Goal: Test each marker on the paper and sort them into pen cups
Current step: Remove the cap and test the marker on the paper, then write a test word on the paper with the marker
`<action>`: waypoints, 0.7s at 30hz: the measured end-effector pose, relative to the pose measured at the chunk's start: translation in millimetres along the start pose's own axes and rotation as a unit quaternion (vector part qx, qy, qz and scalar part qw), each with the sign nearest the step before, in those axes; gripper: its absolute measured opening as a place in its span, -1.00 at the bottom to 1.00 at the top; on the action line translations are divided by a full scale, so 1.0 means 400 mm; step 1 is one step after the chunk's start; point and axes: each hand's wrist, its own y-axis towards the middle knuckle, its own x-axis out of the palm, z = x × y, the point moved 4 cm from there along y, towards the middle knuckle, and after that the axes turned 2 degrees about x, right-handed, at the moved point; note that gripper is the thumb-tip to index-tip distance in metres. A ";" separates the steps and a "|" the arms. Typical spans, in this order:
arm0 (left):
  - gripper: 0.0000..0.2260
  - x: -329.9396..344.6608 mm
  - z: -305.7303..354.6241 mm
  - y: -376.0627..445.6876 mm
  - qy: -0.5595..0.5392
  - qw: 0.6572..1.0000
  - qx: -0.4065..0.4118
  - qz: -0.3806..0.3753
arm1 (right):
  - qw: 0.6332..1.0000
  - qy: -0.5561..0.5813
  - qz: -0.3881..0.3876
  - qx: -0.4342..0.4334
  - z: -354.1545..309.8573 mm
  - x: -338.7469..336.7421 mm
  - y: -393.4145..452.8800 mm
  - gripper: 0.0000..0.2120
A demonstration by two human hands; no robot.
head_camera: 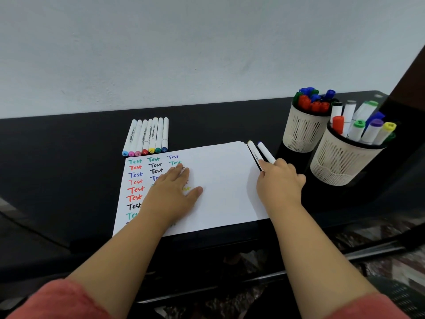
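Observation:
A white paper (220,185) lies on the black table, with coloured "Test" words written down its left side. My left hand (174,194) presses flat on the paper with straight fingers. My right hand (279,180) reaches to the paper's right edge, where two white markers (261,151) lie side by side; its fingers touch their near ends, and I cannot tell if they grip one. A row of several white markers (147,137) with coloured caps lies behind the paper. Two cream mesh pen cups stand at the right: the far cup (303,132) and the near cup (340,162), both holding markers.
The black table (69,157) ends against a pale wall. Its front edge runs just below the paper. A dark upright post (409,77) stands at the far right, behind the cups.

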 end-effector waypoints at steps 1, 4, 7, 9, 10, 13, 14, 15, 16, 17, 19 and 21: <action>-0.41 0.000 0.001 0.000 -0.001 1.000 0.000 0.000 | 1.000 0.004 -0.001 0.001 0.001 0.000 0.001 -0.59; -0.41 0.000 0.002 -0.002 0.005 1.000 -0.002 -0.004 | 1.000 0.011 0.001 0.000 0.003 -0.004 0.002 -0.60; -0.40 -0.004 0.000 -0.006 0.011 1.000 -0.007 -0.016 | 1.000 0.000 0.011 -0.012 -0.003 -0.017 -0.004 -0.67; -0.39 -0.009 -0.005 -0.012 0.021 0.999 -0.016 -0.025 | 0.999 -0.009 0.015 -0.039 -0.023 -0.025 -0.012 -0.70; -0.39 -0.014 -0.010 -0.016 0.024 0.999 -0.023 -0.028 | 0.998 -0.014 0.015 -0.057 -0.039 -0.029 -0.016 -0.69; -0.39 -0.033 -0.038 -0.027 0.030 0.998 -0.040 -0.035 | 0.994 -0.026 0.014 -0.108 -0.091 -0.031 -0.019 -0.69; -0.38 -0.039 -0.049 -0.030 0.036 0.998 -0.042 -0.038 | 0.992 -0.025 0.013 -0.122 -0.108 -0.032 -0.016 -0.69; -0.38 -0.047 -0.062 -0.031 0.043 0.997 -0.046 -0.043 | 0.990 -0.023 0.012 -0.136 -0.129 -0.032 -0.010 -0.69; -0.37 -0.054 -0.075 -0.032 0.049 0.996 -0.052 -0.049 | 0.988 -0.024 0.009 -0.151 -0.147 -0.031 -0.006 -0.69; -0.37 -0.062 -0.093 -0.031 0.053 0.995 -0.060 -0.054 | 0.985 -0.027 0.006 -0.169 -0.173 -0.027 0.002 -0.69; -0.36 -0.073 -0.122 -0.028 0.054 0.994 -0.071 -0.060 | 0.979 -0.038 0.004 -0.202 -0.217 -0.021 0.013 -0.68; -0.36 -0.083 -0.152 -0.021 0.050 0.994 -0.078 -0.066 | 0.971 -0.040 -0.001 -0.235 -0.266 -0.011 0.034 -0.69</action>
